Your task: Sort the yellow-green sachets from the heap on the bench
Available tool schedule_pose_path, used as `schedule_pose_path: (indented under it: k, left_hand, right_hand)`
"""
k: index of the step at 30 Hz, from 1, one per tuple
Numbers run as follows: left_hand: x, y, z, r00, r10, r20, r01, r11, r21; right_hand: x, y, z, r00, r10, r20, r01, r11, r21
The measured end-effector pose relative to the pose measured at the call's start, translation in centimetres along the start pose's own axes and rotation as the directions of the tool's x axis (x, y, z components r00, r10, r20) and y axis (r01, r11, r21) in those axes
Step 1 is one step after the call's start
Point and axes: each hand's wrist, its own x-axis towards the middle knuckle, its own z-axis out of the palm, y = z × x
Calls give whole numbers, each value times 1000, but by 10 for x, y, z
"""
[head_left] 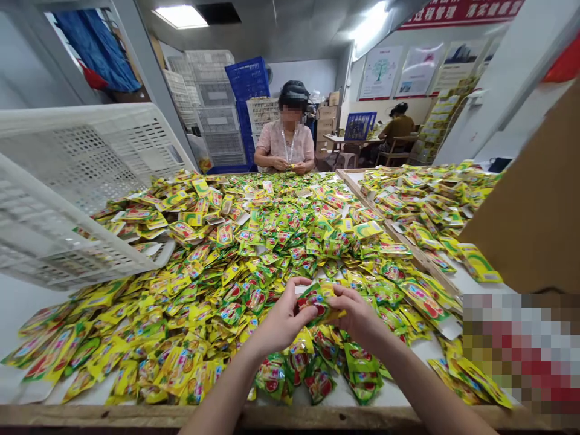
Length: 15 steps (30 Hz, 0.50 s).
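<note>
My left hand point(284, 319) is closed on a small green packet point(316, 300) with red fruit printed on it, thumb across its front. My right hand point(360, 314) is closed on the right side of the same bunch, where a yellow packet point(336, 313) shows beside the green one. Exactly how many packets are between my fingers cannot be made out. Below and around both hands lies a deep heap of green and yellow packets point(272, 241). Several green ones point(319, 380) lie just under my wrists, near the table's front edge.
A white plastic crate point(90, 163) lies tipped on its side at the left, its opening toward the heap. A wooden divider point(399, 238) separates more flat boxes at the right. A brown cardboard sheet point(534, 211) stands there. A co-worker point(286, 142) sits opposite, handling a small packet.
</note>
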Motion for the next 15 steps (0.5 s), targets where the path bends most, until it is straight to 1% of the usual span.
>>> schedule_pose_path:
  k: [2, 4, 6, 8, 9, 10, 11, 12, 13, 15]
  left_hand:
    - [-3, -1, 0, 1000, -8, 23, 8, 1000, 5]
    - [-7, -3, 2, 999, -11, 38, 10, 1000, 26]
    - [-7, -3, 1, 998, -20, 65, 11, 991, 131]
    - [1, 0, -12, 992, -49, 117, 12, 955, 296]
    - [9, 4, -25, 994, -65, 84, 28, 920, 390]
    - [19, 9, -41, 997, -76, 13, 61, 880, 472]
    - [32, 14, -61, 988, -51, -146, 124, 829, 546]
    - [46, 19, -83, 902, 10, -432, 281, 746, 604]
    - [61, 23, -106, 809, 59, -585, 379, 708, 596]
    - [85, 26, -148, 653, 119, -748, 511, 659, 552]
  right_hand:
    - [-2, 4, 3, 999, -30, -32, 26, 994, -111]
    - [-3, 10, 7, 992, -102, -68, 80, 961, -264]
    - [-3, 14, 9, 984, -154, -85, 115, 931, -346]
    - [0, 16, 6, 985, -146, -94, 107, 936, -334]
    - [2, 16, 3, 986, -134, -103, 95, 943, -318]
    - [4, 16, -1, 984, -130, -120, 88, 948, -307]
    - [6, 16, -6, 980, -138, -144, 89, 949, -304]
    - [7, 17, -10, 973, -157, -170, 99, 946, -308]
    - [8, 18, -14, 965, -181, -191, 114, 942, -314]
    - [10, 21, -19, 952, -221, -211, 148, 938, -315]
